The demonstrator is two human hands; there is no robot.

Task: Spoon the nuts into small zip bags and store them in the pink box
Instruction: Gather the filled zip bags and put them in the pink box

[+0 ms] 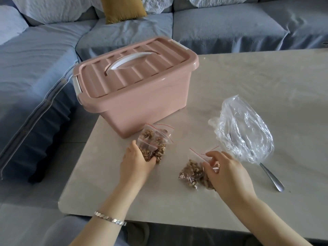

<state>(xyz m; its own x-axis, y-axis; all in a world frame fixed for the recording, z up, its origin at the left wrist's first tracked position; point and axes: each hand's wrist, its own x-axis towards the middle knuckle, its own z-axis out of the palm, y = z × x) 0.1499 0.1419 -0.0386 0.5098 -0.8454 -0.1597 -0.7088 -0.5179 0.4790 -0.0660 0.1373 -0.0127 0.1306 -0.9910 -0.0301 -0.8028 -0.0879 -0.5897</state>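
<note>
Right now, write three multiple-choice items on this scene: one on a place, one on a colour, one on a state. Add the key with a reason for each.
1. Where does the spoon lie?
A. in a mug
B. on the table, its bowl end covered by the clear bag
C. on a plate

2. What colour is the handle of the pink box?
A. white
B. green
C. black

3. How is the lid of the box?
A. missing
B. closed on the box
C. standing upright beside it

Key:
1 B, since only the spoon's handle end sticks out from the bag onto the table.
2 A, since a white bar runs across the lid.
3 B, since the lid sits flat on the box's rim all round.
</note>
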